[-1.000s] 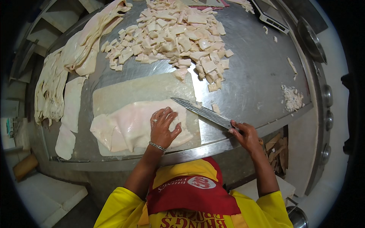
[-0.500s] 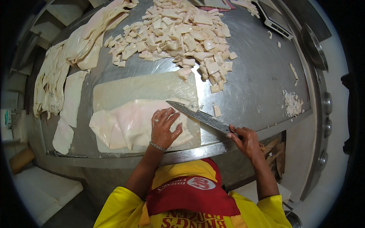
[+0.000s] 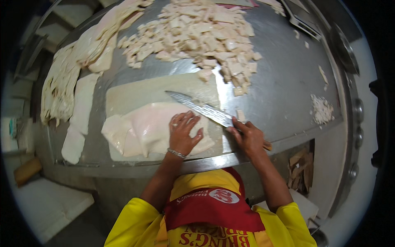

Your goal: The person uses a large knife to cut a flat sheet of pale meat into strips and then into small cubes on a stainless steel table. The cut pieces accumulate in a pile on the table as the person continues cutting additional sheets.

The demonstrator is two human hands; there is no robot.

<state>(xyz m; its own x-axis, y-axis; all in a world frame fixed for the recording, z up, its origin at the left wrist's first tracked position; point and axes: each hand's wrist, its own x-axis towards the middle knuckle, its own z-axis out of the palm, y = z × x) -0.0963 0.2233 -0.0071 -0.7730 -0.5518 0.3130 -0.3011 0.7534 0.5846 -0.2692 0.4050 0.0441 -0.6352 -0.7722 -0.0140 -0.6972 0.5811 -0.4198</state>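
Observation:
A broad sheet of pale pink skin, like pork skin (image 3: 150, 119), lies on a whitish cutting board (image 3: 140, 90). My left hand (image 3: 183, 135) rests on the sheet's right part, fingers spread and lying over it, a ring and a bracelet showing. In my right hand (image 3: 249, 140) is a large kitchen knife (image 3: 200, 109), gripped by its brown handle. Its blade slants up and left across the board, just beyond my left fingertips and the sheet's far right edge. Beside the blade, one small cut piece (image 3: 240, 115) sits on the metal table.
A big heap of cut skin pieces (image 3: 189, 35) covers the far middle of the metal table (image 3: 284, 82). Folded sheets (image 3: 61, 86) and a flat strip (image 3: 80, 107) lie at left. White scraps (image 3: 322, 109) are at right; a scale (image 3: 302, 20) stands far right.
The knife has moved left and away from me, its tip now farther over the board, and my right hand has come closer in with it. My left hand stays on the skin.

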